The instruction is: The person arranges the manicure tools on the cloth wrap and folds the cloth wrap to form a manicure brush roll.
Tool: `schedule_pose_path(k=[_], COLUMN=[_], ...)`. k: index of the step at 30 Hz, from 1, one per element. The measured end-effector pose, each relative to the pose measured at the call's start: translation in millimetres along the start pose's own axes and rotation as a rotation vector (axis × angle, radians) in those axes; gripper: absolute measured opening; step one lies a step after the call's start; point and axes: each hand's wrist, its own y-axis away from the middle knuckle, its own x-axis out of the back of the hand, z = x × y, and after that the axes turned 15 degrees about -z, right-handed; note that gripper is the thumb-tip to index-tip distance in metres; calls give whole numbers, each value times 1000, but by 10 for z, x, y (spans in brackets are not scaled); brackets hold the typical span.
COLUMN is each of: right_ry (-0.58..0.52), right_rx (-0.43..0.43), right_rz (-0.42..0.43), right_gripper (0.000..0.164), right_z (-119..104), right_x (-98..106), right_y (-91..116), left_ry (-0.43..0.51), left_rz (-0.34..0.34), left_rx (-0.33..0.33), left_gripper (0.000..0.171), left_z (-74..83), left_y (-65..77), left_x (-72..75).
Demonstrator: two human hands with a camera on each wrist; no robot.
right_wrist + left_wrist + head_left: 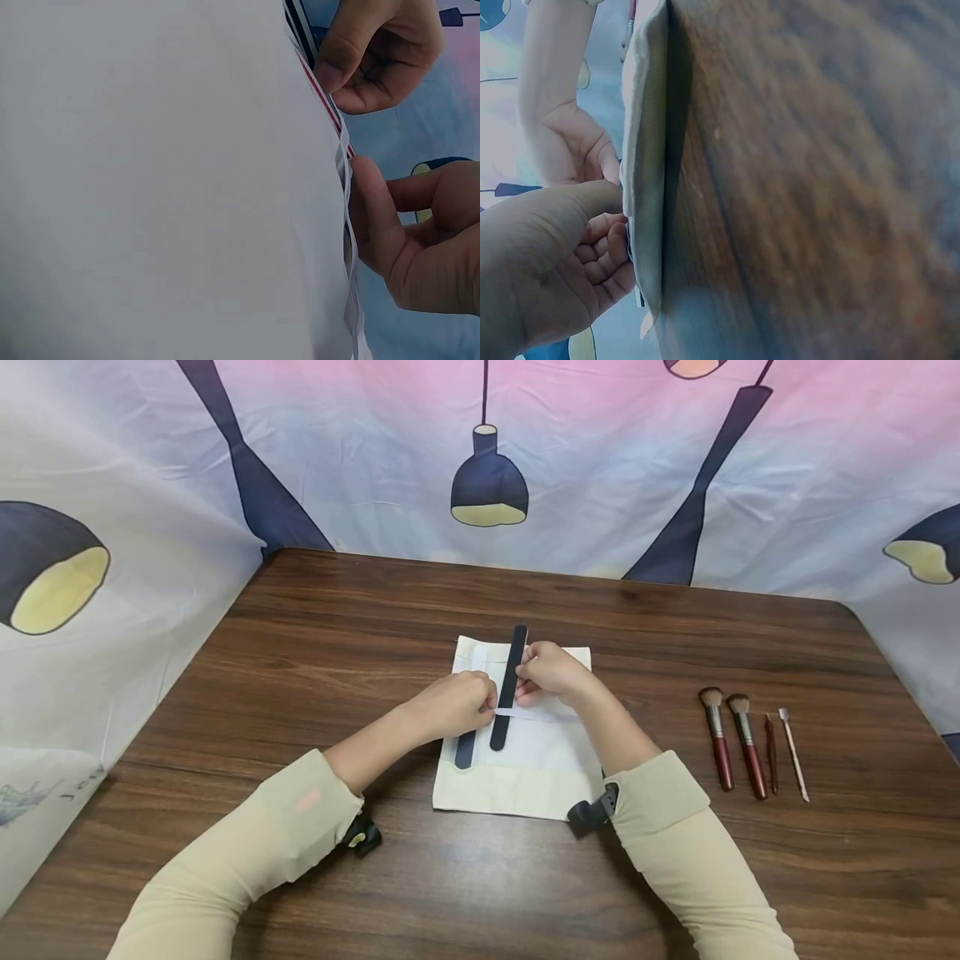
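A cream cloth organizer (517,789) lies flat on the table, with a white elastic band (536,714) running across it. One black nail file (510,681) sits slantwise under the band, its top end past the cloth's far edge. To its left, a second dark nail file (466,750) is partly hidden by my left hand (465,702). That hand pinches the band beside the slanted file. My right hand (553,672) holds the slanted file by its right edge with curled fingers. In the right wrist view, a red line shows along the file's edge (322,94).
To the right lie two makeup brushes (716,737) (748,745) with red handles, a thin dark-red tool (772,753) and a slim pale cuticle pusher (793,754). A printed cloth backdrop (390,468) stands behind the wooden table (337,610).
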Motion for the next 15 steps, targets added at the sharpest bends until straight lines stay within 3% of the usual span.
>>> schedule_pose_path(k=[8, 15], right_ry=[180, 436], right_rx=[-36, -70], right_rz=[-63, -23], right_gripper=[9, 17], right_z=[52, 65], right_x=[19, -3], right_y=[33, 51], left_ry=[10, -8], left_rz=[-9, -14], left_rx=[-2, 5], left_gripper=[4, 4], left_z=[4, 4], left_y=[11, 6], left_x=[13, 16])
